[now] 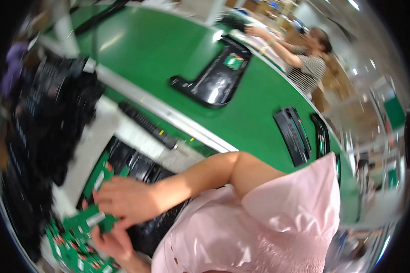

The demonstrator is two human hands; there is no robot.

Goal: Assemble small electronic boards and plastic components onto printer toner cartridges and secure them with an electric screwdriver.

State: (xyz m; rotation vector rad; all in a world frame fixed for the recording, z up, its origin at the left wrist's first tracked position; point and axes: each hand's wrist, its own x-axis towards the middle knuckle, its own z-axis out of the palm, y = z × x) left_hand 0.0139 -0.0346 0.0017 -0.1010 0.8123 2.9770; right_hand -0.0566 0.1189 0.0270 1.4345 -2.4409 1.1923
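My right hand reaches in from the right and grips a small green circuit board with a white label. My left hand comes up from the lower edge and holds the same board from below, fingers curled at its edge. Both hands hover over a black moulded panel on the white bench. Another green board lies on that panel just above my right hand. A pile of several green circuit boards sits at the lower left, beside my left hand.
A green conveyor belt carries a black back cover with a green board, and black strips. A long black bar lies by the metal rail. Black stacked parts stand left. A person in a striped shirt works across.
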